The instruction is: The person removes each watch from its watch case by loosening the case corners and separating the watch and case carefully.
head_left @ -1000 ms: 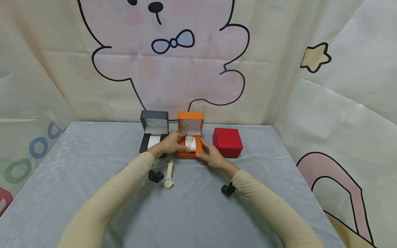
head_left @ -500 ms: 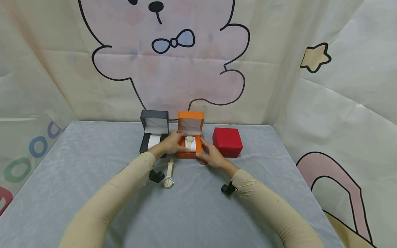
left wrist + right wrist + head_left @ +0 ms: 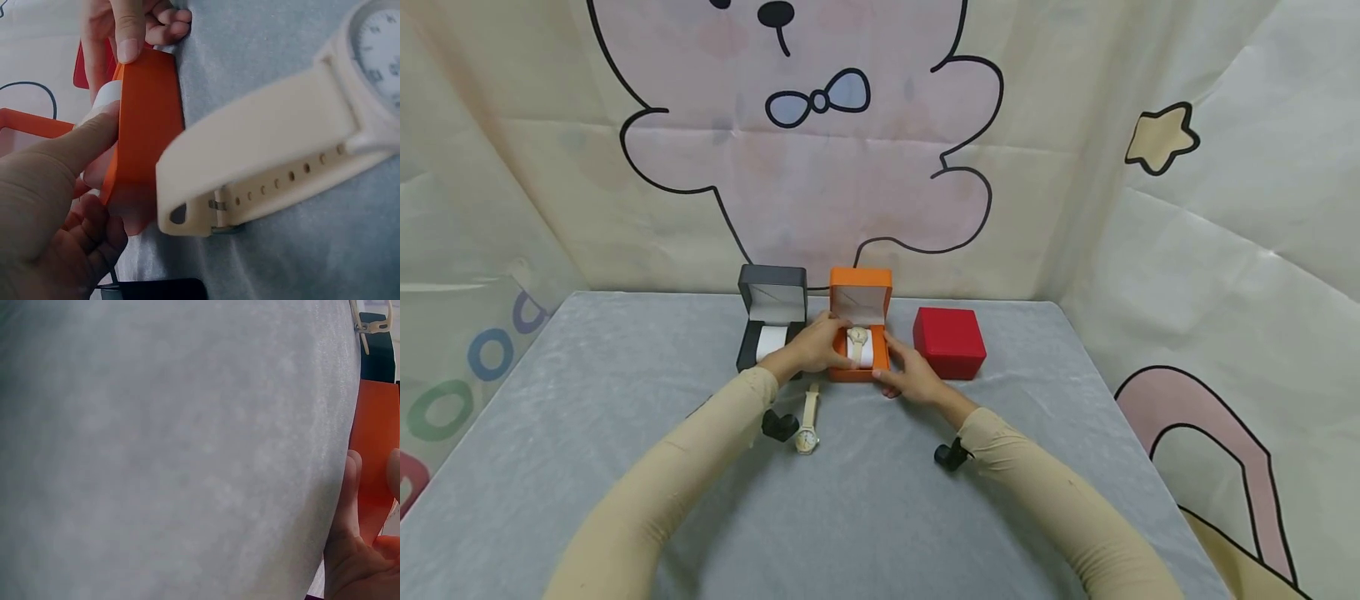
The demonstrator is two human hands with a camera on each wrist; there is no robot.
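Observation:
An orange watch box (image 3: 852,376) stands with its lid raised at the table's back. Inside, a cream watch (image 3: 857,337) lies around a white cushion (image 3: 869,351). My left hand (image 3: 809,345) holds the box's left side; its thumb (image 3: 94,140) reaches inside against the cushion, with the other fingers curled low outside. At the opposite side, my right hand (image 3: 916,379) grips the front right corner, one finger low along the front face (image 3: 375,425). Left of the box's front, a second cream watch (image 3: 807,439) lies dial toward me. Part of the boxed watch is hidden by my left thumb.
To the left stands a black watch box (image 3: 773,296), lid up, showing a white cushion (image 3: 771,342). A closed red box (image 3: 950,343) is at the right. Behind the grey-covered table (image 3: 880,517) hangs a printed curtain (image 3: 1045,208).

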